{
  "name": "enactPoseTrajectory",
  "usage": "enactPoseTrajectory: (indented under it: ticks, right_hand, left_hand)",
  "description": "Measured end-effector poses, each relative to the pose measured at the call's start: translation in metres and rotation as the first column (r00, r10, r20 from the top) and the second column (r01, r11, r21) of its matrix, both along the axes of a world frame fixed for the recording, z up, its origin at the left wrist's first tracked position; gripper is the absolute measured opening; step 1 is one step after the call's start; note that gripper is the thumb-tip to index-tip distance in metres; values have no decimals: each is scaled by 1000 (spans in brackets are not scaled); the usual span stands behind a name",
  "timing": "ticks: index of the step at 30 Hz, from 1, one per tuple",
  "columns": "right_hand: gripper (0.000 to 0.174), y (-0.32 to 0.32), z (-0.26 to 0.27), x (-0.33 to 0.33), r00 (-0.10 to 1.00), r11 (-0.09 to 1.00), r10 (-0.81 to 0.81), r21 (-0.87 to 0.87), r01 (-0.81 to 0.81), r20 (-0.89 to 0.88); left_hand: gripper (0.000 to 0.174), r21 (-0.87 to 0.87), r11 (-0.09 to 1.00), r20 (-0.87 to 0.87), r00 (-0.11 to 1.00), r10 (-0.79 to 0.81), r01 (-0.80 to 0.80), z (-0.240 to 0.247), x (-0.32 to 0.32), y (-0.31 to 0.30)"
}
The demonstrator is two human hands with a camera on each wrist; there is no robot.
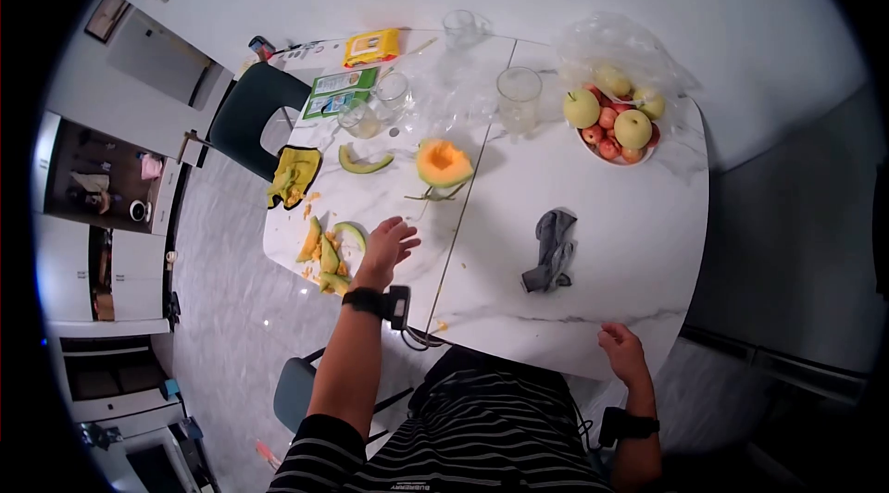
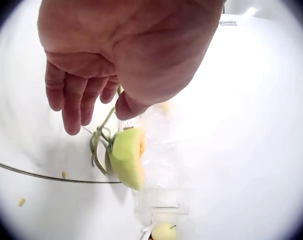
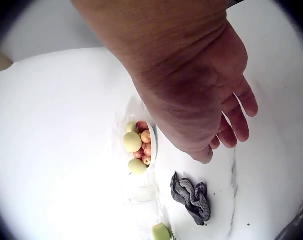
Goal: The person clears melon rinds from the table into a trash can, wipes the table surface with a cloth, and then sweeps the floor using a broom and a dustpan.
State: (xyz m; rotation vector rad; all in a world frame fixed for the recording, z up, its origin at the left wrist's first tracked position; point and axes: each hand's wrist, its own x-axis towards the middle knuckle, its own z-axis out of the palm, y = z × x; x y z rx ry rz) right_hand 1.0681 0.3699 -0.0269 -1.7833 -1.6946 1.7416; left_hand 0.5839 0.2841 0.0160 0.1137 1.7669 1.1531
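Note:
My left hand (image 1: 390, 248) hovers over the table with relaxed fingers, holding nothing. Just beyond it stands a cut melon half (image 1: 444, 163), orange flesh showing, its stem (image 2: 102, 142) toward the hand in the left wrist view. Melon slices (image 1: 329, 257) and orange scraps lie to the left of that hand, and a single rind slice (image 1: 364, 162) lies farther back. My right hand (image 1: 624, 352) is at the table's front edge, fingers loosely bent and empty. A crumpled grey cloth (image 1: 552, 250) lies ahead of it, also seen in the right wrist view (image 3: 191, 198).
A bowl of pears and red fruit (image 1: 613, 127) sits at the back right beside a clear plastic bag (image 1: 620, 44). Glasses (image 1: 519, 97), a yellow packet (image 1: 372, 47) and a green packet (image 1: 341, 92) stand or lie at the back. A yellow-and-black cloth (image 1: 294, 176) is at the left edge.

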Motion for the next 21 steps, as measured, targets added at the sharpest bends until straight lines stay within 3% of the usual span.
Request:
enactPoseTrajectory:
  ticks: [2, 6, 12, 17, 21]
  right_hand:
    - [34, 5, -4, 3, 998, 999, 38, 11, -39, 50]
    - [32, 15, -4, -4, 997, 995, 78, 64, -77, -9]
    - [28, 25, 6, -34, 983, 988, 125, 111, -111, -136]
    - [29, 24, 9, -49, 981, 987, 133, 113, -118, -141]
    - [29, 15, 6, -57, 984, 974, 175, 144, -173, -7]
  left_hand:
    - [49, 38, 999, 8, 1000, 13, -13, 10, 1, -29]
    - [38, 74, 983, -30, 985, 170, -167, 21, 1, -102]
    - [38, 21, 932, -33, 931, 363, -362, 32, 7, -195]
    - [40, 2, 909, -13, 909, 416, -416, 28, 6, -218]
    - [39, 5, 926, -17, 926, 377, -377, 27, -2, -217]
